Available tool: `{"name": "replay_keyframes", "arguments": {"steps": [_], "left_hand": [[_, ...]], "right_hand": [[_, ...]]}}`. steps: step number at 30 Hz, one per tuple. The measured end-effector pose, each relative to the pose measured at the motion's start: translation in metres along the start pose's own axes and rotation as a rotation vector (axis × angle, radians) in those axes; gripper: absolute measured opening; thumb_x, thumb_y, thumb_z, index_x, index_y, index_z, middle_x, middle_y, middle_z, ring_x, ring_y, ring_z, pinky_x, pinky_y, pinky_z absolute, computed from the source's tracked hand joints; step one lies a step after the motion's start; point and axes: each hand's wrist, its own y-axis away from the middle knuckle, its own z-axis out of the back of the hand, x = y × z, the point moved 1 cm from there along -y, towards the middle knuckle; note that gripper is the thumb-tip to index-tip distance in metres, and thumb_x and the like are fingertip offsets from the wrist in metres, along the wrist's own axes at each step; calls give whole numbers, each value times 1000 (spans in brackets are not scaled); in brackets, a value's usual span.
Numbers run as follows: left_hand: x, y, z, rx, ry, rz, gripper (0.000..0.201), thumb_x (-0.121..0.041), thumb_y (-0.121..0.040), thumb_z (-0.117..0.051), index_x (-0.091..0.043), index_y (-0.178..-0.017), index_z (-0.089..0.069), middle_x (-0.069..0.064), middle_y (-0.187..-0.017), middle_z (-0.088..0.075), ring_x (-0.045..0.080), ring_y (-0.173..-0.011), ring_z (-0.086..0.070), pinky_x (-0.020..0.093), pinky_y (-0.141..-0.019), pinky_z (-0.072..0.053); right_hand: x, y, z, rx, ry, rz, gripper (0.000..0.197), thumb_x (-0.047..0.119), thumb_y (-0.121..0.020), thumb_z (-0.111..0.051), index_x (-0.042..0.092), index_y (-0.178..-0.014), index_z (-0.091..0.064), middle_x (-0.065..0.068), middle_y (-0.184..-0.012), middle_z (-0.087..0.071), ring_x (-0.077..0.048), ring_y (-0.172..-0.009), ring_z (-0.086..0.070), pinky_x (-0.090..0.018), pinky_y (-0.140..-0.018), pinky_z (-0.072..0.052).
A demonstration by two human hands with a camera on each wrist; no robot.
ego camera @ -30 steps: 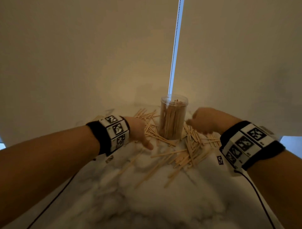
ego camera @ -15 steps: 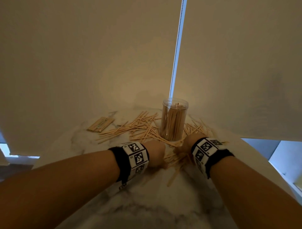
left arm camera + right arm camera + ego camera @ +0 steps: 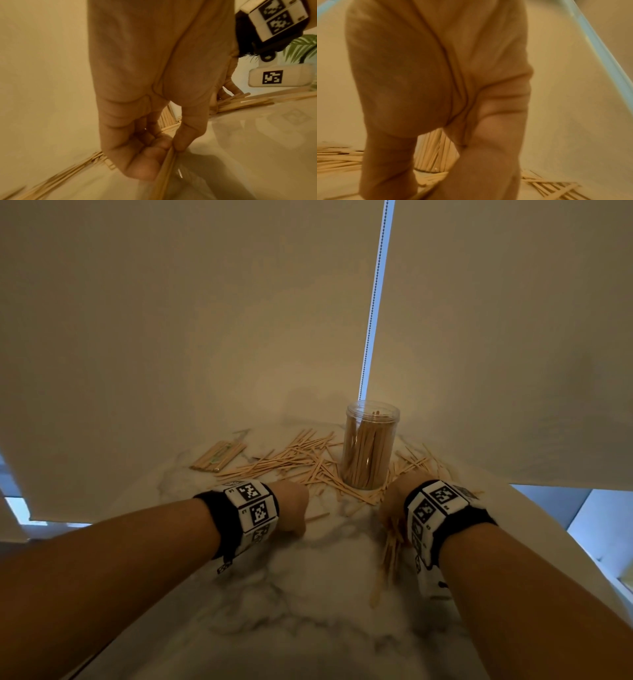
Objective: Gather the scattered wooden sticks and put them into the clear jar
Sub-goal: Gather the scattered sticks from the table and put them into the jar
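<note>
A clear jar (image 3: 370,446) is seen partly filled with upright sticks; many scattered sticks (image 3: 291,460) are left around its base. In front of it, a stick is pinched by the left hand (image 3: 145,135), a bundle gripped by the right hand (image 3: 394,508).

A clear jar (image 3: 369,444) stands upright on the worktop, lid off, already packed with pale wooden sticks standing on end. More loose sticks (image 3: 294,462) lie scattered flat around its base, spreading left and right, with a neat bundle (image 3: 219,457) off to the far left.
</note>
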Motion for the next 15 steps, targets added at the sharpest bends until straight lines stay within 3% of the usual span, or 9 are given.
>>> {"name": "replay_keyframes", "arguments": {"steps": [2, 4, 5, 7, 9, 13, 15], "left_hand": [[-2, -1, -3, -24, 12, -26, 30, -25, -95, -63, 1, -108, -71, 4, -75, -54, 23, -79, -54, 33, -72, -47], [-5, 2, -5, -46, -16, -29, 29, -25, -95, -63, 1, -107, -69, 5, -76, -54, 26, -82, -58, 34, -76, -51], [-7, 4, -5, -47, -10, -35, 29, -24, -95, -63, 1, -107, -69, 6, -77, -54, 28, -87, -61, 34, -78, -52], [-9, 6, -5, -51, 25, -41, 29, -25, -95, -64, 1, -108, -68, 6, -79, -54, 32, -100, -66, 33, -78, -52], [-10, 8, -5, -56, 38, -41, 28, -25, -95, -65, 0, -107, -67, 3, -72, -50, 32, -105, -66, 32, -75, -49], [-6, 8, -7, -42, 69, -28, 22, -26, -96, -63, -4, -97, -65, 1, -69, -48, 29, -86, -60, 32, -71, -46], [-2, 9, -5, -41, 98, -24, 26, -27, -97, -60, -3, -101, -69, 2, -71, -51, 23, -80, -53, 31, -71, -45]], "right_hand": [[1, 4, -1, -85, 29, -2, 13, 29, -87, -67, 18, -80, -68, -3, -88, -66, -21, -80, -63, -29, -69, -50], [2, 4, -5, -90, 59, 21, 15, 24, -95, -60, 14, -102, -69, -7, -108, -66, -24, -102, -64, -28, -73, -44], [3, 7, -4, -74, 46, 32, 16, 24, -96, -60, 15, -105, -69, -8, -111, -65, -25, -105, -63, -28, -74, -43], [4, 10, -4, -90, 3, 30, 9, 25, -91, -65, 21, -83, -64, -5, -93, -62, -23, -86, -60, -29, -72, -44], [6, 13, -7, -142, -10, 24, 26, 27, -84, -71, 22, -66, -53, -1, -77, -58, -20, -70, -53, -29, -68, -49], [11, 21, -12, -104, 48, 64, 16, 25, -88, -65, 18, -75, -60, -7, -88, -59, -21, -75, -54, -30, -72, -50], [13, 24, -9, -55, 56, 83, 12, 21, -92, -60, 12, -92, -68, -8, -94, -59, -22, -79, -55, -30, -75, -48]]}}
